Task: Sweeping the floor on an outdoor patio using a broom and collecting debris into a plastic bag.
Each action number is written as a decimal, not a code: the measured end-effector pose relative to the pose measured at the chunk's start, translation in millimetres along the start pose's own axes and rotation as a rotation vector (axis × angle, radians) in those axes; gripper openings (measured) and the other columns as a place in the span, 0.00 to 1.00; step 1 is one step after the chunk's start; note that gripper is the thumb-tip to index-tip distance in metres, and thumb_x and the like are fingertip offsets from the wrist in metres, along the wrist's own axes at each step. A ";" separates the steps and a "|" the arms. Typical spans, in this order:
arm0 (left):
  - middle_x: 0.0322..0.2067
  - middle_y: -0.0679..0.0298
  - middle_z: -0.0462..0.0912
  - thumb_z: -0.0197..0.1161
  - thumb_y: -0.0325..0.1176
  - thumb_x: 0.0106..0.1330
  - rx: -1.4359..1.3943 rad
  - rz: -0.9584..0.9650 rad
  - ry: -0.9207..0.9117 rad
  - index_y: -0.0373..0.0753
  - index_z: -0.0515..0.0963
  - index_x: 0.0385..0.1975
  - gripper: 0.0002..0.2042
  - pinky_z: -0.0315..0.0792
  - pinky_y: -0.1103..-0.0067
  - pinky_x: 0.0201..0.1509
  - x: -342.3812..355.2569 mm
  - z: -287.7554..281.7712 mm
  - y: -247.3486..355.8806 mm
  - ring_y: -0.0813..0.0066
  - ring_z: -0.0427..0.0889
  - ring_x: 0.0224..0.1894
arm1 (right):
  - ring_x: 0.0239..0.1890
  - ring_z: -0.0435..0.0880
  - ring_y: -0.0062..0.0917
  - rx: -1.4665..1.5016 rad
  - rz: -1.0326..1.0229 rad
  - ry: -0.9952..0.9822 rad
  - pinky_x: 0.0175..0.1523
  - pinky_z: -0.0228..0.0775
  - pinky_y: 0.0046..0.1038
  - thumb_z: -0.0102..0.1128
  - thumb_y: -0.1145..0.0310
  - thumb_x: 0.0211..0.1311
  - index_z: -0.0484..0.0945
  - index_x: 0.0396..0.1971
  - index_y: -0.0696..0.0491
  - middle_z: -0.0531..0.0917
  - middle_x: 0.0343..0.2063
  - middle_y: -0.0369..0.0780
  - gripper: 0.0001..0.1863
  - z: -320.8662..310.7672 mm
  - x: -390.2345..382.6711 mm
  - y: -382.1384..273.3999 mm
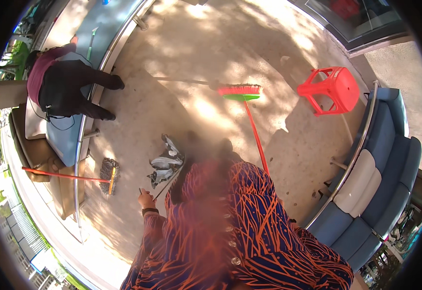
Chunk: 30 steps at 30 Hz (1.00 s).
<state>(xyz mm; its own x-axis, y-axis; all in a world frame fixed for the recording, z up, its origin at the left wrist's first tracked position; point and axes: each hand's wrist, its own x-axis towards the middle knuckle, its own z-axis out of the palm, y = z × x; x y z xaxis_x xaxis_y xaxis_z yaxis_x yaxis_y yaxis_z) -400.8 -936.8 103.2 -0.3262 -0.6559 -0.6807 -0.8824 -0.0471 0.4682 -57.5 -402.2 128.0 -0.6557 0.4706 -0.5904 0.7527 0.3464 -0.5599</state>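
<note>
- Mop (107,171), 9 o'clock, one: handle leaned across seating, presumably so it stands unattended.
- Co-worker (66,82), 10 o'clock, one: bent over blue seat (62,140).
- Left hand (147,200), 8 o'clock: curled, seemingly clamped on thin rod (170,182), one, angled to grey bundle (162,162), one, on floor.
- Broom (241,96), 1 o'clock, one: slanted, apparently to lay bristles on floor.
- Right hand (280,201), 4 o'clock: mostly hidden; grip cannot be told.
- Red stool (334,92), 2 o'clock, one: upright.
</note>
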 end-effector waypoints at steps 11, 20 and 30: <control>0.26 0.67 0.79 0.66 0.38 0.58 0.599 0.247 -0.115 0.39 0.71 0.33 0.13 0.73 0.68 0.28 21.7 -95.8 -72.8 0.72 0.79 0.26 | 0.11 0.68 0.13 0.509 0.259 -0.144 0.13 0.61 0.20 0.49 0.71 0.66 0.64 0.65 0.50 0.75 0.20 0.34 0.26 -112.3 41.3 -102.7; 0.37 0.69 0.84 0.77 0.40 0.44 0.998 0.287 0.065 0.45 0.72 0.46 0.28 0.78 0.73 0.39 21.4 -173.0 -125.0 0.67 0.85 0.38 | 0.09 0.65 0.19 0.326 0.049 0.195 0.12 0.56 0.26 0.47 0.72 0.64 0.72 0.55 0.54 0.69 0.14 0.35 0.19 -143.8 334.6 -109.9; 0.42 0.64 0.80 0.71 0.43 0.49 1.294 0.495 -0.198 0.40 0.79 0.42 0.21 0.69 0.69 0.49 42.4 -210.3 -110.6 0.68 0.73 0.52 | 0.17 0.80 0.40 0.209 0.204 0.196 0.22 0.72 0.39 0.45 0.70 0.65 0.71 0.57 0.49 0.78 0.19 0.49 0.20 -5.2 202.1 -59.7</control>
<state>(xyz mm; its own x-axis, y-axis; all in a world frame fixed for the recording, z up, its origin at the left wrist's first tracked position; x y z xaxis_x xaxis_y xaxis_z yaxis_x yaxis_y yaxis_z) -245.7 -1117.9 141.0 -0.6380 -0.2786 -0.7179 -0.3110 0.9461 -0.0908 -234.7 -323.5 45.1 -0.4541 0.6672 -0.5905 0.8252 0.0651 -0.5610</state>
